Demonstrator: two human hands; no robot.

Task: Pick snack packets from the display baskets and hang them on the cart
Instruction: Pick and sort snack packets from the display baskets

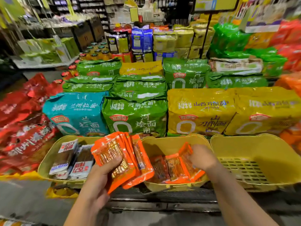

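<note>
My left hand (104,172) grips a fanned stack of orange snack packets (123,154), held above the gap between the left and middle baskets. My right hand (201,158) reaches down into the middle yellow basket (164,141) and its fingers curl round an orange packet (187,150) that stands tilted there. More orange packets (172,168) lie on the bottom of that basket. The left yellow basket (53,150) holds several dark packets with white and red labels (71,160). No cart is in view.
The right yellow basket (260,154) shows only its slotted bottom. Behind the baskets stand large noodle multipacks: teal (76,111), green (135,115) and yellow (200,110). Red bags (21,119) are heaped at the left. A dark shelf edge (162,204) runs below the baskets.
</note>
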